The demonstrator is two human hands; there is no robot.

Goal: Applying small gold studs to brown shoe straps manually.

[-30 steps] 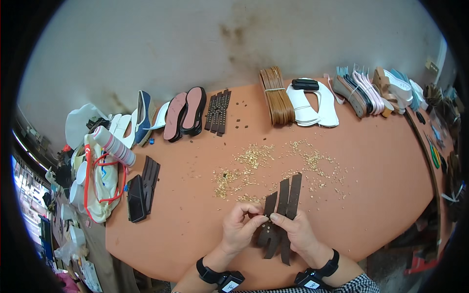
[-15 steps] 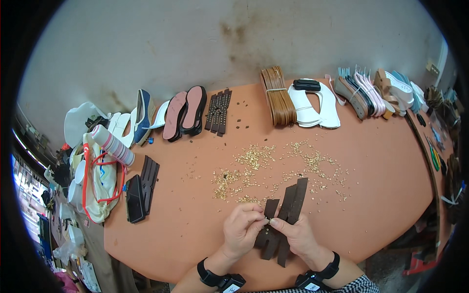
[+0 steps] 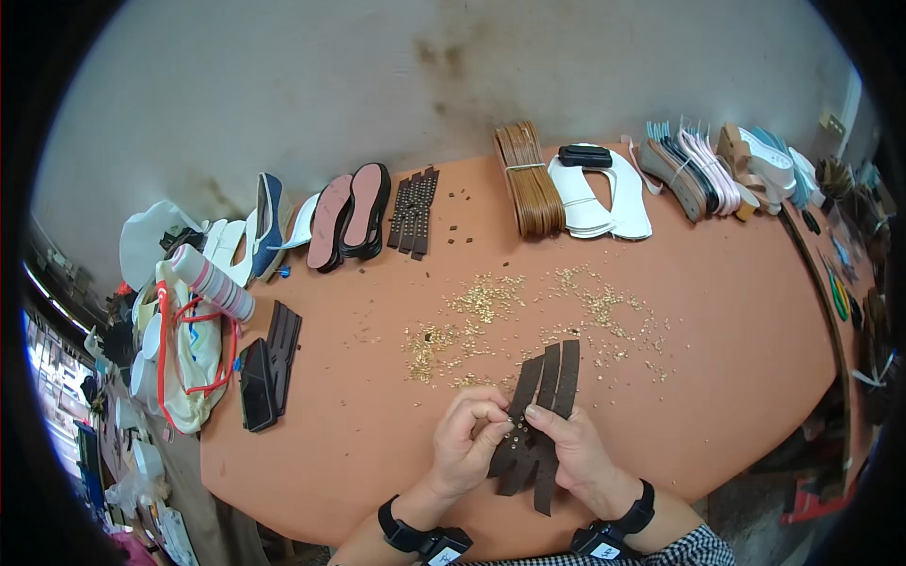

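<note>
A dark brown shoe strap piece, cut into several long strips, is held upright above the near middle of the table. My right hand grips its right side, thumb on the front face and fingers behind. A few small gold studs show on its left strip. My left hand is closed in a pinch at the left edge of the piece, near those studs; whatever lies between its fingertips is too small to make out. Many loose gold studs lie scattered on the table beyond both hands.
At the back are a studded strap piece, pink-lined soles, a brown strip bundle and white cut-outs. Shoe parts stand at the back right. A phone, more dark straps and a bag lie left.
The strap piece has turned slightly, so its strips now fan out side by side and more studs show. Both hands keep nearly the same place. The whole view has shifted a little.
</note>
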